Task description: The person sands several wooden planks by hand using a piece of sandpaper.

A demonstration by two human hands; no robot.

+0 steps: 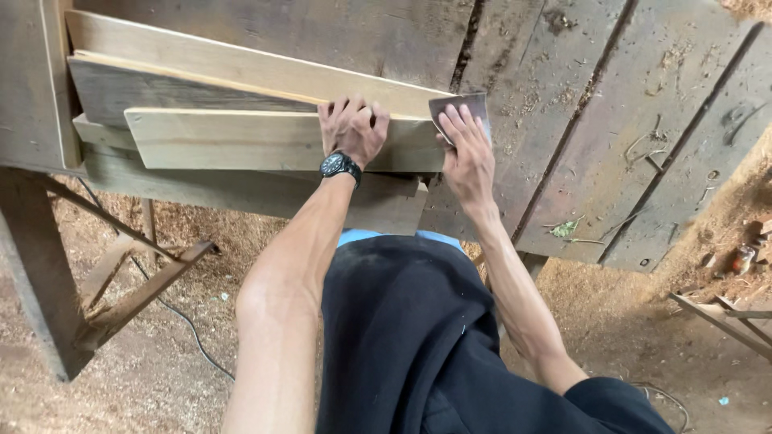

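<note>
Left hand: the left hand (351, 128) lies palm down on the right end of the top board (265, 141), fingers (342, 112) curled over the board's far edge and pressing it flat; a black wristwatch (339, 165) sits on the wrist.
Right hand: the right hand (468, 157) presses a sheet of sandpaper (465, 108) against the end of the top board, fingers (458, 124) stretched out flat on the sheet, not closed around it.
Top board: pale, long and narrow, lying across the near left part of the bench (579, 120), its right end between the 2 hands.
Sandpaper: a small grey-brown sheet, its far corners showing past the fingertips, touching the board end and resting on the bench surface.
Stack: under and behind the top board lie at least 3 more planks (201, 76), fanned at slight angles, their left ends toward the left edge of the bench.
Bench: wide, rough, dark boards with open gaps, scattered with sawdust and a small green leaf scrap (564, 229) near the near edge on the right.
Floor: covered in sawdust (161, 362), with a thin dark cable (181, 313) running under the bench and wooden braces (137, 289) at the left.
Person: dark clothing fills the lower middle of the view.
</note>
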